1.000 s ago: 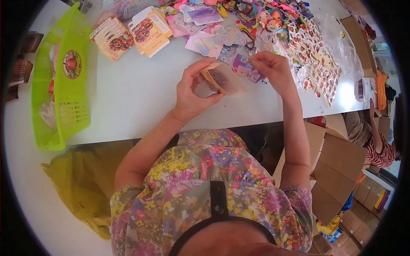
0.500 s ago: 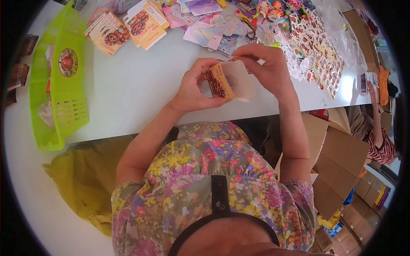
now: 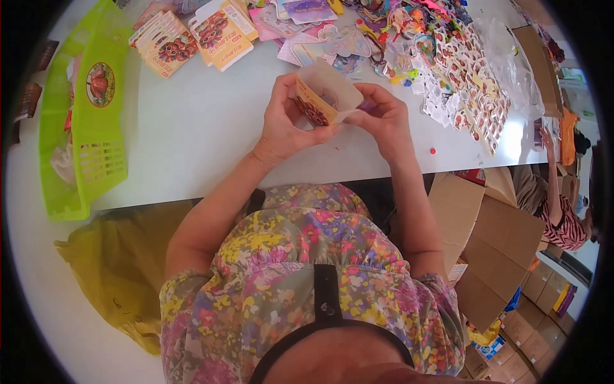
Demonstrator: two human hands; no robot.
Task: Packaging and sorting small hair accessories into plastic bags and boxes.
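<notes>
Above the table's near part, my left hand [image 3: 286,121] is closed round the left side of a small open-topped cardboard box [image 3: 314,107], yellow with a printed picture outside and white inside. Something flat and pale, with a printed figure, shows inside it. At the box's right side my right hand [image 3: 387,118] is closed, its thumb against the near right corner. A bit of purple [image 3: 366,106] shows by its fingers; what it belongs to I cannot make out. Beyond the box lie pink and lilac printed cards [image 3: 313,43].
Stacked yellow boxes [image 3: 220,35] stand at the back. Stickers [image 3: 476,96] and small colourful trinkets [image 3: 409,25] cover the back right. A green plastic basket [image 3: 99,134] is at left, open cartons [image 3: 489,256] at right. Another person's arm [image 3: 551,163] shows far right.
The box has shifted slightly left and its open top tips more toward me. My right hand has come down from the box's far edge to its right side.
</notes>
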